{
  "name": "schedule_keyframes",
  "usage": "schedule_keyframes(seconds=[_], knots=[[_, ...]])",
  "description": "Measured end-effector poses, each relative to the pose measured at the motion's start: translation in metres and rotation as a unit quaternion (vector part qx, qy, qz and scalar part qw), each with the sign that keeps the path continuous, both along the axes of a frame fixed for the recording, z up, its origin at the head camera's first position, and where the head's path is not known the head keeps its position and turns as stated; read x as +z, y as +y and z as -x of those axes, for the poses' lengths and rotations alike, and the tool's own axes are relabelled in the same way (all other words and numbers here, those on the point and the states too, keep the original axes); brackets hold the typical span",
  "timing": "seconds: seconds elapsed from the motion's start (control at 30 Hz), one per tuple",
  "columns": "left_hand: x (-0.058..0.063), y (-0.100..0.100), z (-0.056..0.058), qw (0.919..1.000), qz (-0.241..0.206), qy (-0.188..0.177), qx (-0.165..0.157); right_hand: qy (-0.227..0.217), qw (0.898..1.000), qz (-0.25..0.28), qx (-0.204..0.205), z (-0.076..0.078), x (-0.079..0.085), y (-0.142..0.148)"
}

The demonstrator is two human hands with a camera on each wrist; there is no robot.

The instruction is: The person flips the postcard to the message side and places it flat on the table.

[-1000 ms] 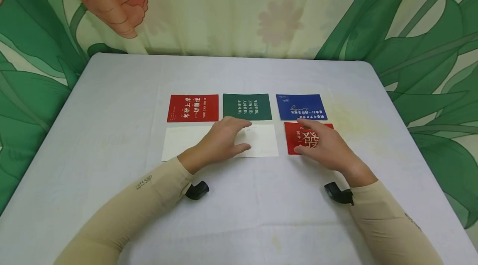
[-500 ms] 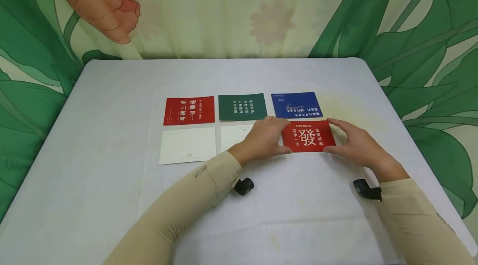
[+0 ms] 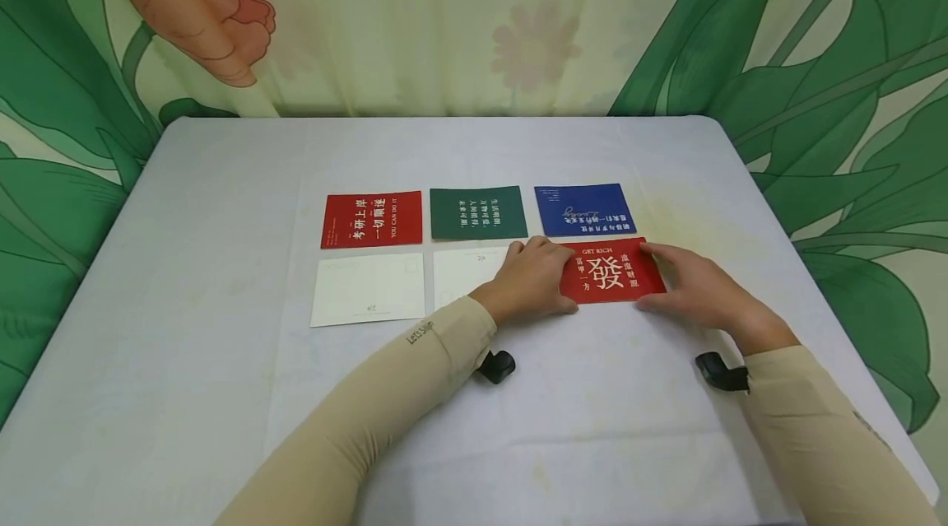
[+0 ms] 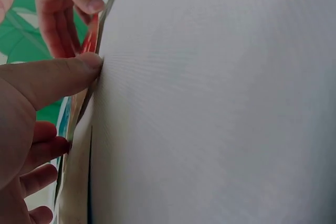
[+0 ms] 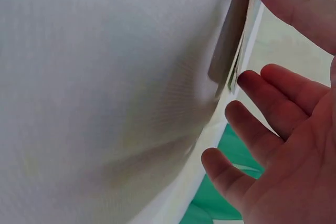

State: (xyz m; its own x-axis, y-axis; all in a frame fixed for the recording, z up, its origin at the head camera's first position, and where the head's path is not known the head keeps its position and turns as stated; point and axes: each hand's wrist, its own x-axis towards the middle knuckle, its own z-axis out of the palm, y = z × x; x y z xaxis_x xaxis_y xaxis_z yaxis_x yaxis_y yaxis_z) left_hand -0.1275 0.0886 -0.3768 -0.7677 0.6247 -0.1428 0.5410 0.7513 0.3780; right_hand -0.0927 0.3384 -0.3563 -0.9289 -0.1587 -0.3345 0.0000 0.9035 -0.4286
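A red postcard (image 3: pixel 607 272) with large white characters and "GET RICH" lies at the right of the near row, between both hands. My left hand (image 3: pixel 527 279) grips its left edge, thumb at the near corner and fingers at the far one. On the opposite edge, my right hand (image 3: pixel 699 287) holds the card between thumb and index finger. In the right wrist view, the other fingers (image 5: pixel 247 124) of that hand are spread apart. Beside the left hand lies a white postcard (image 3: pixel 462 267), partly hidden by that hand. The left wrist view shows the left thumb (image 4: pixel 79 72) at the card's edge.
Behind lie a red postcard (image 3: pixel 372 220), a green one (image 3: pixel 478 213) and a blue one (image 3: pixel 585 210) in a row. Another white postcard (image 3: pixel 368 289) is at the near left. All are on a white-covered table (image 3: pixel 185 279), with a patterned curtain (image 3: pixel 415 24) behind it.
Both hands have moved right, the left one furthest, from over the white postcards to the red card's left edge. The right hand has shifted from over the red card to its right edge.
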Motion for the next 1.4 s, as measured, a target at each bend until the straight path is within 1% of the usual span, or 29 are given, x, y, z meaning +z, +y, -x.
schedule_keyframes(seconds=[0.23,0.37,0.47,0.67,0.87,1.07,1.17,1.27,1.4], knots=[[-0.0006,0.0007,0.0007,1.0,0.001,0.001,-0.002,-0.015,1.0,-0.004,0.0,-0.0002,-0.0005,-0.0008],[-0.0009,0.0007,0.0006,1.0,-0.005,-0.005,0.001,-0.026,1.0,-0.004,0.007,0.0,0.0006,-0.002],[-0.0011,-0.0002,0.0009,0.9998,-0.016,-0.013,0.004,-0.033,0.999,-0.007,0.011,0.0007,0.0013,-0.0029],[-0.002,-0.0027,0.0042,0.9986,-0.05,-0.014,0.003,-0.029,0.999,-0.009,0.012,0.0011,0.0031,-0.0029],[-0.0015,-0.003,0.0051,0.9973,-0.073,-0.012,-0.001,-0.02,1.0,-0.009,-0.005,0.0014,0.0043,-0.0024],[0.0,-0.0009,0.0039,0.9981,-0.062,0.003,-0.003,-0.013,0.999,0.017,-0.029,0.0023,0.0044,-0.0015],[0.0006,0.0006,0.0032,0.9985,-0.054,0.003,-0.007,-0.009,0.999,0.021,-0.035,0.0026,0.0041,-0.0007],[0.0013,0.0017,0.0026,0.9991,-0.039,0.009,-0.012,-0.005,0.999,0.019,-0.038,0.0032,0.0041,-0.0004],[0.002,0.002,0.0037,0.9994,-0.027,0.023,-0.004,0.006,0.998,0.028,-0.048,0.0032,0.0051,0.0]])
